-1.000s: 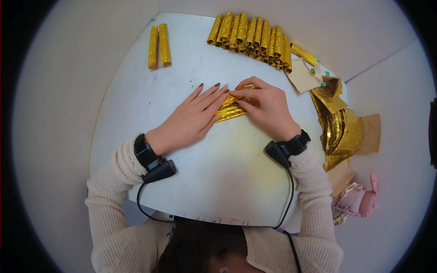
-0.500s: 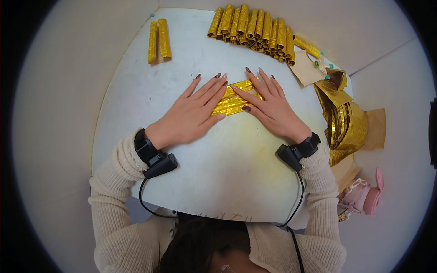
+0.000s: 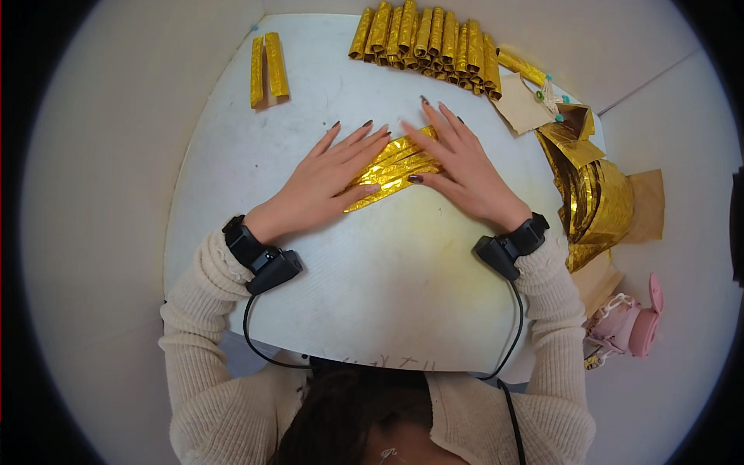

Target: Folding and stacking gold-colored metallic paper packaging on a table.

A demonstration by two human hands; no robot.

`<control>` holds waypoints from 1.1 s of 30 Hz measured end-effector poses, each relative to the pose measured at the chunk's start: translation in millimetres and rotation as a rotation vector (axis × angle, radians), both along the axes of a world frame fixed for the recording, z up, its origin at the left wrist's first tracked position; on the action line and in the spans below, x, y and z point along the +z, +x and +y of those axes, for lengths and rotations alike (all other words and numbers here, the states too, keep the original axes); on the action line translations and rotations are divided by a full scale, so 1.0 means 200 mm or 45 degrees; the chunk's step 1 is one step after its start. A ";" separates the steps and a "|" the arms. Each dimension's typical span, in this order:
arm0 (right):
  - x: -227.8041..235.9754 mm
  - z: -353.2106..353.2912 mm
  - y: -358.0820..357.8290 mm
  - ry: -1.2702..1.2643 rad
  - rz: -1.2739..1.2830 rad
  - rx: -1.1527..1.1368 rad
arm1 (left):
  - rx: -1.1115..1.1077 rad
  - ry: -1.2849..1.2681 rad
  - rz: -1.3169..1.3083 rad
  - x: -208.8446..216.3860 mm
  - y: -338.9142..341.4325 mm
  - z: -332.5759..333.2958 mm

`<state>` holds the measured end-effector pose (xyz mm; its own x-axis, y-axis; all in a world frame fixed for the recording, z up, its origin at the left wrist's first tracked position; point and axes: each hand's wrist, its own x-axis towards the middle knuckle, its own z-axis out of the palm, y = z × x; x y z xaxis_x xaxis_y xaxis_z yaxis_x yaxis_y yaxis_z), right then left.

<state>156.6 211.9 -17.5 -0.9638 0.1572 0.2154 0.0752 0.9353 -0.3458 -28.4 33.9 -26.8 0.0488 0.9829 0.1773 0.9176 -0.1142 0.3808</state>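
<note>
A creased sheet of gold foil paper (image 3: 397, 164) lies slanted on the white table, with long folds along it. My left hand (image 3: 319, 180) rests flat over its left end, fingers stretched out and the thumb along its near edge. Over the right end lies my right hand (image 3: 469, 174), its fingers spread and the thumb at the near edge; the index finger is smeared by motion. Both hands hide the ends of the sheet. Neither hand grips anything.
A pile of rolled gold paper tubes (image 3: 426, 43) stands at the back. A folded gold piece (image 3: 270, 71) lies far left. At right are a brown paper piece (image 3: 521, 105), a stack of gold sheets (image 3: 601, 198) and a pink bottle (image 3: 632, 329). The white table (image 3: 372, 287) ends before walls.
The brown inner side that showed between the folds is now covered by gold. My left hand has slid slightly left and nearer, and the gold paper shows longer between the hands.
</note>
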 end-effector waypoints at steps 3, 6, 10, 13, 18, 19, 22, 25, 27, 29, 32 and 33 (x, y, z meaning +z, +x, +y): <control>-0.03 0.02 0.00 -0.120 0.121 -0.167 | 0.017 0.028 -0.235 0.04 -0.01 0.01; -0.08 0.05 -0.01 -0.067 0.246 -0.261 | 0.127 -0.083 -0.521 0.10 0.03 0.01; -0.09 0.06 -0.05 -1.057 0.227 -0.290 | 0.044 -0.003 -0.785 0.09 0.04 0.02; -0.03 0.00 -0.07 -1.409 0.421 -0.211 | -0.007 -0.067 -0.947 0.12 0.05 -0.01; 0.00 0.00 -0.08 -1.267 0.366 -0.139 | 0.068 -0.284 -1.470 0.18 0.04 0.00; 0.00 0.00 -0.09 -1.209 0.350 -0.146 | 0.087 -0.256 -1.516 0.19 0.02 0.01; 0.06 -0.04 -0.10 -1.392 0.379 -0.176 | 0.160 -0.164 -1.603 0.13 0.01 0.01; 0.08 -0.05 -0.10 -2.176 0.585 -0.277 | 0.244 -0.057 -1.710 0.05 0.00 0.02; 0.05 -0.03 -0.06 -2.349 0.534 -0.147 | 0.340 0.103 -1.705 0.02 0.00 0.02; 0.04 -0.07 -0.06 -1.968 0.417 -0.239 | 0.350 0.068 -1.669 0.04 0.04 0.04; 0.01 -0.12 -0.11 -1.867 0.416 -0.258 | 0.353 0.025 -1.606 0.07 0.08 0.03; 0.00 -0.13 -0.12 -1.814 0.417 -0.266 | 0.349 0.017 -1.578 0.07 0.08 0.02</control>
<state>132.9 185.2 -17.5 -0.8376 0.5450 -0.0375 -0.0985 -0.2182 -0.9709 -11.4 38.6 -12.2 -0.3601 0.9324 -0.0316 -0.0578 0.0115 0.9983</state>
